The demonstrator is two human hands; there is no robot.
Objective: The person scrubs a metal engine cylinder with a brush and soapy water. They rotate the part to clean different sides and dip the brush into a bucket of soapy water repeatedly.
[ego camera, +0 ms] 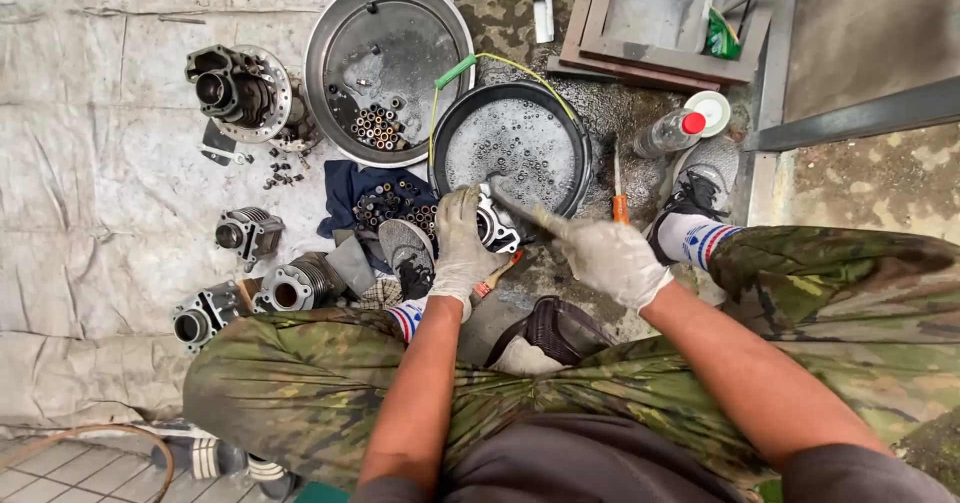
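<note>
Gripping an engine part (496,225), the left hand (462,246) half hides it.

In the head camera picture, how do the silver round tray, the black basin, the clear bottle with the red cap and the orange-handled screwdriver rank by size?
Largest to smallest as they look:
1. Silver round tray
2. Black basin, a little smaller
3. Clear bottle with the red cap
4. Orange-handled screwdriver
The last two look close; the bottle is thicker, the screwdriver thin and partly hidden.

Engine part (497,225) at near rim of basin (575,133), tray (330,23) to its left, bottle (665,134) right.
</note>
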